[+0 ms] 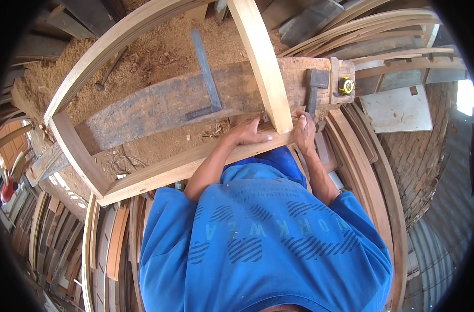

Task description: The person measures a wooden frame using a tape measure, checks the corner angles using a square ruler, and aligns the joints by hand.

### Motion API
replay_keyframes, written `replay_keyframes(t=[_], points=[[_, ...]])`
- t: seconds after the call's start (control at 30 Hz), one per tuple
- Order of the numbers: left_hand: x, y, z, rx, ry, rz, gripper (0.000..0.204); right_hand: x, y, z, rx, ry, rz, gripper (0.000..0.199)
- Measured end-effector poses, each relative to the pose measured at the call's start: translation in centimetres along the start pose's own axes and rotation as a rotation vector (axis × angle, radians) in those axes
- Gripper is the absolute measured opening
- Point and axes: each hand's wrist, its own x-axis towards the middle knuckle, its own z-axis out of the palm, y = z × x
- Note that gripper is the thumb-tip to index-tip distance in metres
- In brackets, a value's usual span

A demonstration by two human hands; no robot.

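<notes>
A large pale wooden frame (148, 176) lies across the bench in front of me, with its near rail close to my waist. My left hand (247, 131) is closed over that rail, the thumb lying along its top and the fingers partly hidden behind it. At the near right corner my right hand (305, 133) grips the frame's end, beside the foot of the upright side piece (263, 62). Just beyond that hand a hammer (318, 80) rests on the bench. A metal try square (208, 78) lies inside the frame's outline.
The thick plank bench (159, 101) runs across, with sawdust (153, 41) beyond it. A yellow tape measure (346, 85) sits at its right end. Curved boards (372, 171) stand to the right, more timber (117, 244) at the lower left. A white panel (398, 109) leans at the right.
</notes>
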Motion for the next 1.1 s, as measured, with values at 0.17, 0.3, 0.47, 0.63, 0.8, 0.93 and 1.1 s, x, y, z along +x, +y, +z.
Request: replay_keyframes(t=[0.17,0.3,0.47,0.63,0.8,0.93,1.1], points=[[4.2,-2.1,1.2,-0.356,0.021,0.232,0.101,-0.1,-0.1,0.2,-0.001,0.02,-0.006,0.041],[4.4,-2.0,1.2,-0.699,-0.079,0.18,0.091,-0.1,0.0,0.1,-0.003,0.016,0.02,0.04],[4.3,-1.0,1.2,-0.601,-0.033,0.189,0.098,-0.2,0.3,0.3,-0.034,0.023,0.025,0.043],[5.1,-1.6,1.9,-0.559,0.002,0.133,0.104,-0.2,0.4,0.1,0.01,0.02,0.01,0.043],[5.2,-2.1,2.4,-0.536,0.075,0.135,0.102,-0.5,0.9,-0.1,0.003,-0.013,-0.102,0.043],[4.1,-1.6,2.9,-0.219,0.183,0.211,0.109,-1.6,1.2,-0.2,0.031,-0.03,-0.124,0.044],[4.0,-1.1,3.1,-0.071,0.116,0.143,0.114,-1.8,0.6,0.0,0.001,-0.045,-0.048,0.046]])
